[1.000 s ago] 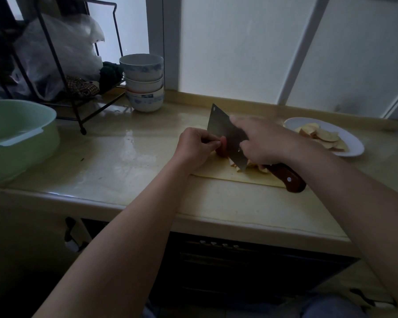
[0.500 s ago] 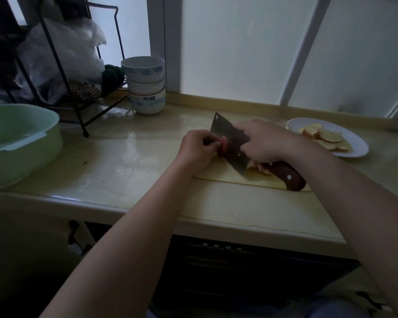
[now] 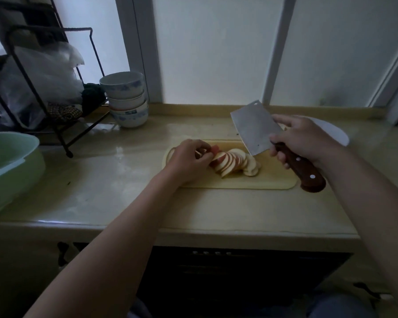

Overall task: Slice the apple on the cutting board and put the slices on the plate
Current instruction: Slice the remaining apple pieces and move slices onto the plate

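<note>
A fan of thin apple slices (image 3: 233, 162) with red skin lies on the pale yellow cutting board (image 3: 251, 183). My left hand (image 3: 189, 160) rests at the left end of the row, its fingertips pinching the last red piece. To the right, my right hand (image 3: 305, 140) grips the brown handle of a cleaver (image 3: 254, 129), whose blade is lifted off the board and tilted above the slices' right end. The white plate (image 3: 331, 131) lies behind my right hand, mostly hidden by it.
A stack of blue-patterned bowls (image 3: 126, 99) stands at the back by the window. A black wire rack (image 3: 46, 88) with plastic bags fills the back left. A light green basin (image 3: 9, 166) sits at the left edge. The counter's front edge runs below the board.
The cleaver has lifted out of the apple and swung up to the right, uncovering the row of cut slices. My left hand stays on the end piece.
</note>
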A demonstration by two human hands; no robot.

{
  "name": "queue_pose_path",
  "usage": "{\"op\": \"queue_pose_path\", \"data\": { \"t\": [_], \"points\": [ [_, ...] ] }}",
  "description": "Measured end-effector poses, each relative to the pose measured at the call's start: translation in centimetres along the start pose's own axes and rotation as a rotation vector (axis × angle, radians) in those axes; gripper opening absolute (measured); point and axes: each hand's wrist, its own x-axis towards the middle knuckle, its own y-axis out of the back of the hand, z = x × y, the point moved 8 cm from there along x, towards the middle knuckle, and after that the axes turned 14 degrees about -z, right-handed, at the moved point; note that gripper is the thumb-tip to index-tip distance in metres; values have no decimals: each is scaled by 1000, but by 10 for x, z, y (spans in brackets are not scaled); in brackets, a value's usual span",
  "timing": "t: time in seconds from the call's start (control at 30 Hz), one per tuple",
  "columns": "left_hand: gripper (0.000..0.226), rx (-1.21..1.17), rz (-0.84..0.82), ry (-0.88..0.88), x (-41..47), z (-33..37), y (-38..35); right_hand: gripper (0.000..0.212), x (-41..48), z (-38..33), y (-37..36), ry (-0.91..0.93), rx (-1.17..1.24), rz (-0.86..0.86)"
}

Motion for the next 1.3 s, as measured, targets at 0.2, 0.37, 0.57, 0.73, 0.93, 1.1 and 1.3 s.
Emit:
{"op": "queue_pose_path", "data": {
  "t": [0.2,0.37,0.57,0.73,0.93,1.1,1.3],
  "points": [
    [45,105,-57,96,6,3,-5,64,-18,46,28,-64,89,42],
    [68,211,-150,149,14,19,-22,62,-32,69,36,-81,109,24],
    [81,182,-222,130,20,27,-45,65,-37,87,35,-117,111,11],
    [82,179,-204,113,22,28,-50,58,-37,87,29,-103,114,-9],
    [64,22,-121,80,19,32,-40,64,-37,62,23,-19,-13,-18],
    [45,-484,119,138,13,13,-2,28,-36,21,12,153,-328,-7],
    [36,-763,261,147,-5,-5,69,13,-51,-11,-25,772,-1083,212]
  ]
}}
